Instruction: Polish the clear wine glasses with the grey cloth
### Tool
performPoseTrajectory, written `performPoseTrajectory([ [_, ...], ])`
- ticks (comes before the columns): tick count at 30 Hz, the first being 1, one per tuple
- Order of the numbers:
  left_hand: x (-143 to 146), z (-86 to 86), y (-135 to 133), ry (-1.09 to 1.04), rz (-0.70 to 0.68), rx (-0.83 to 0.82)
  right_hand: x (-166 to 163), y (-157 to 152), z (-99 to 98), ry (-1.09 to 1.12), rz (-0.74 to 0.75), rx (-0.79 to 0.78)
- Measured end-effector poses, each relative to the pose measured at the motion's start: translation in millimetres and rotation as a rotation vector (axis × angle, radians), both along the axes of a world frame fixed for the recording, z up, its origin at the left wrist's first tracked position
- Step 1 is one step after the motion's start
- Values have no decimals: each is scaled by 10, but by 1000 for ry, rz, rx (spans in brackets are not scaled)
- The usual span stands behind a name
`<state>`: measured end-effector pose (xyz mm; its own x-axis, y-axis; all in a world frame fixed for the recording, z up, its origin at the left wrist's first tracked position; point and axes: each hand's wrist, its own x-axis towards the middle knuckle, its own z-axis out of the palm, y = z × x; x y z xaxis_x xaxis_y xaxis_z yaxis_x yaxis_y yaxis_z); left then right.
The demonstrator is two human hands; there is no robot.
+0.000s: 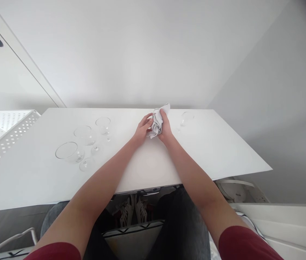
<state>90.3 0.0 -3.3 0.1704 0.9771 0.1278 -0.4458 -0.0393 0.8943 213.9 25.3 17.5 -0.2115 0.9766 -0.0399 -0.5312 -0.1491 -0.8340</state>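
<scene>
Gripping the cloth [157,122] at the far middle of the table [212,151], the left hand [143,128] and right hand [166,130] are both closed on it. Keep the wad compact; keep forearms clear of the glasses [83,135] at left.

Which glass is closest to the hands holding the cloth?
The lone glass beside the right hand holding the cloth. The other three glasses sit in a row farther away, past the left hand.
</scene>
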Motion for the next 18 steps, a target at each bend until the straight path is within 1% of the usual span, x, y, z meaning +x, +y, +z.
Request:
performPoseTrajectory([
  [4,20,-3,8,-20,55,-8,-18,8,17,-103,17,-41],
  [9,44,-45,51,-122,164,28,-58,-44,6,-212,92,19],
  [11,38,-52,52,-136,163,15,-47,-44,-16,-213,139,18],
  [16,-9,-11,18,-120,142,-53,5,-9,-62,-215,247,-118],
  [18,-26,17,6,-129,146,-61,21,-21,-61,-209,280,-108],
])
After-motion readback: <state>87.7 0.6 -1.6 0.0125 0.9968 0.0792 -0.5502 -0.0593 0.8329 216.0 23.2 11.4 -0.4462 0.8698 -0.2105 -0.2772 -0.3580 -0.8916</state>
